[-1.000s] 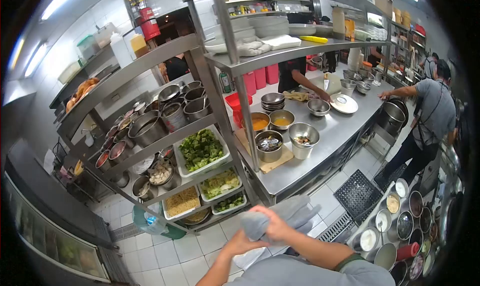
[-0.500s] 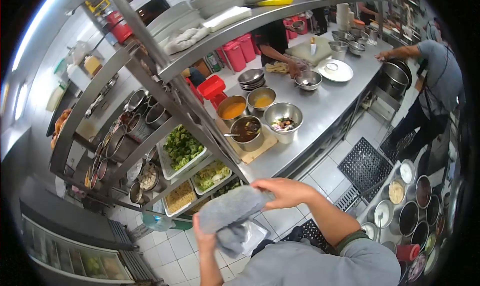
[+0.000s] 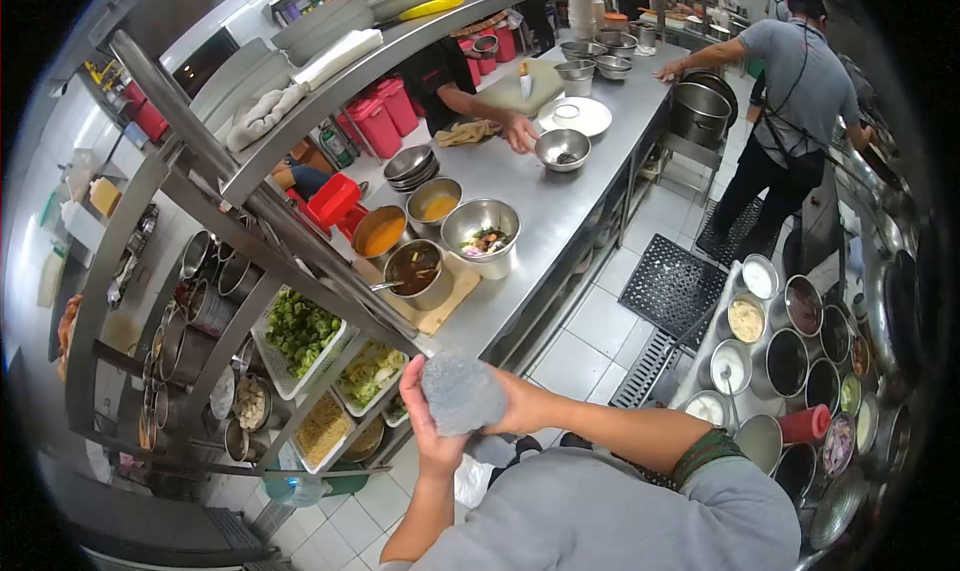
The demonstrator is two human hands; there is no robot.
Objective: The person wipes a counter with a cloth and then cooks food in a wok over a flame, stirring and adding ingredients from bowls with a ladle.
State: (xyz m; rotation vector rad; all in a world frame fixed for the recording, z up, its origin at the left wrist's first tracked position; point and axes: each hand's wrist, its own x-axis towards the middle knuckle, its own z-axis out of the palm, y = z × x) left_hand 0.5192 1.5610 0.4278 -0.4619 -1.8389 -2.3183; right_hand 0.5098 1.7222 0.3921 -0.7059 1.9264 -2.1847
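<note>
A grey cloth [image 3: 462,391], bunched into a thick folded bundle, is held in front of my chest. My left hand [image 3: 430,433] grips its left side, with fingers and palm closed around the edge. From the right, my right hand [image 3: 515,403] holds the other side, and its fingers are partly hidden behind the cloth. A smaller grey fold hangs below, close to my shirt. Beyond the cloth, on the steel counter [image 3: 545,236], stand a pot of dark sauce [image 3: 415,274] with a spoon in it and a steel bowl of chopped food [image 3: 482,236].
A steel rack with trays of broccoli [image 3: 298,339] and noodles [image 3: 322,429] stands left. At right are several containers around a red lidded one [image 3: 805,424]. A co-worker's hand [image 3: 520,131] is by a small bowl [image 3: 563,151]; another person [image 3: 790,111] stands far right.
My hands have drawn together, and the stretched-out cloth is now a compact bundle. The view has swung right. Across the counter, the co-worker's hand has opened beside the small bowl.
</note>
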